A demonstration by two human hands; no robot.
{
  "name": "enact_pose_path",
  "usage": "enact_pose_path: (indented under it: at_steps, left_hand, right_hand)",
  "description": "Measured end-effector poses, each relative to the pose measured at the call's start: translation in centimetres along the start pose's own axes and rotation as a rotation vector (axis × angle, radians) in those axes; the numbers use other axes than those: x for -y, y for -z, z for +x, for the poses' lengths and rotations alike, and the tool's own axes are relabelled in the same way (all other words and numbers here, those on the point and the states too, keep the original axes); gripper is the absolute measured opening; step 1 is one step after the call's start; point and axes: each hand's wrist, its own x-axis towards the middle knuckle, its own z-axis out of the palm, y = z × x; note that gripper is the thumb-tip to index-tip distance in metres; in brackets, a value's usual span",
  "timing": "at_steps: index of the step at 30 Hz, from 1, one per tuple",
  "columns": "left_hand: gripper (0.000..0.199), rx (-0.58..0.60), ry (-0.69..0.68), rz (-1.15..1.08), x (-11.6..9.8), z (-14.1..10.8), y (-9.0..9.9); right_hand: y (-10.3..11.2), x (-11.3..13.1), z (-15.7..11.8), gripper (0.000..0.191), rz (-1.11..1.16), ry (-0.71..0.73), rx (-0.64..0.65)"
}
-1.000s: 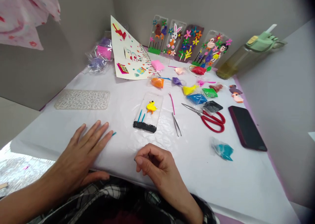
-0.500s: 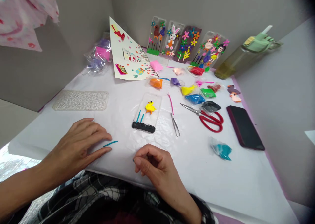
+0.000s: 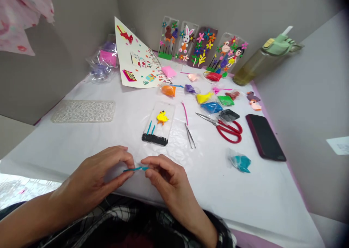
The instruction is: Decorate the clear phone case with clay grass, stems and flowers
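Observation:
My left hand [image 3: 106, 171] pinches a thin teal clay strip [image 3: 137, 168] between thumb and fingers. Close against its right end, my right hand [image 3: 166, 175] pinches a small teal clay piece [image 3: 145, 168]; whether the two pieces touch I cannot tell. Beyond my hands lies a clear phone case [image 3: 166, 126] with a yellow clay duck [image 3: 162, 117] on it. Two teal clay stems [image 3: 149, 127] rise from the fringed black clay strip [image 3: 155, 139] along the case's near end.
Tweezers [image 3: 189, 136], red-handled scissors [image 3: 229, 131] and a phone [image 3: 265, 137] lie to the right, with a teal clay packet [image 3: 241, 161]. Several clay packets sit behind. A textured clear case [image 3: 83, 111] is at left. Decorated cases [image 3: 204, 48] and a bottle [image 3: 253, 64] stand at the back.
My left hand has picked the teal strip off the table and moved right. My right hand has shifted slightly up and left, so the hands now meet. The view has shifted a little.

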Motion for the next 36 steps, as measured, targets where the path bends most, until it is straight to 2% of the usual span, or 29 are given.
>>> enact_pose_path:
  at_steps: [3,8,11,16,20,23,25,28,29,32,36]
  left_hand:
    - [0.018,-0.011,-0.052,-0.01,-0.1,0.2,-0.3]
    - [0.007,0.024,-0.136,0.006,0.3,0.3,-0.4]
    - [0.009,0.046,-0.19,0.007,0.3,0.5,-0.3]
    - [0.014,0.062,-0.249,0.025,-0.3,1.2,-0.2]
    - [0.019,0.007,-0.273,0.055,-1.1,1.3,-0.6]
    - [0.02,-0.028,-0.251,0.039,-1.6,1.4,-0.8]
    - [0.017,-0.067,-0.221,0.014,-1.5,1.7,-0.4]
    - [0.011,-0.186,-0.175,0.041,0.0,2.2,0.9]
    - [0.011,-0.221,-0.152,0.075,0.9,2.2,1.4]
    - [0.015,-0.212,-0.141,0.19,3.8,1.8,2.4]
    - [0.025,-0.143,-0.225,0.301,6.6,-0.2,2.1]
  right_hand:
    - [0.0,0.0,-0.1,0.019,-0.083,0.046,0.037]
    - [-0.2,-0.1,-0.1,0.012,-0.036,-0.033,0.076]
    - [-0.3,-0.2,-0.1,0.006,-0.043,-0.035,0.076]
    - [-0.4,-0.1,-0.2,0.009,-0.058,-0.012,0.057]
    - [-0.5,0.0,-0.2,0.007,-0.031,-0.048,0.045]
    - [-0.2,0.3,-0.3,0.009,-0.042,-0.024,0.039]
    - [0.0,0.6,-0.4,0.011,-0.037,0.022,0.118]
    - [0.0,0.7,-0.8,0.012,0.037,0.067,0.324]
    - [0.0,0.7,-0.9,0.012,0.054,0.062,0.353]
    - [-0.5,0.3,-1.1,0.012,0.025,0.018,0.278]
    - [-0.9,0.1,-1.0,0.013,0.006,-0.03,0.203]
